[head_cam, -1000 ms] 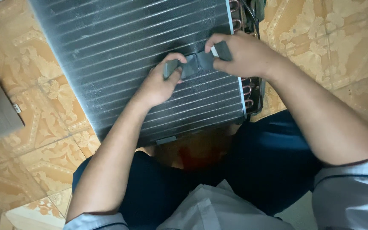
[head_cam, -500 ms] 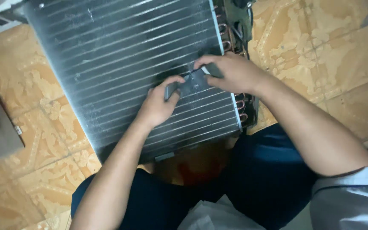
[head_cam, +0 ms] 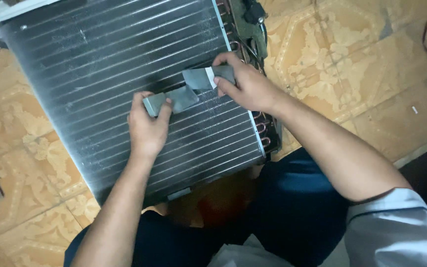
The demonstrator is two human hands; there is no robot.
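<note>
Between both hands, grey strip over coil

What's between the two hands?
In the head view, a grey strip stretches from the left hand to the right hand, each gripping one end. Behind it lies the finned metal coil.

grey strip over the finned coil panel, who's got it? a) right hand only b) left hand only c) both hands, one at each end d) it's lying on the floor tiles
c: the left hand pinches one end of the grey strip and the right hand grips the other end, so it spans between them over the finned coil panel.
</note>
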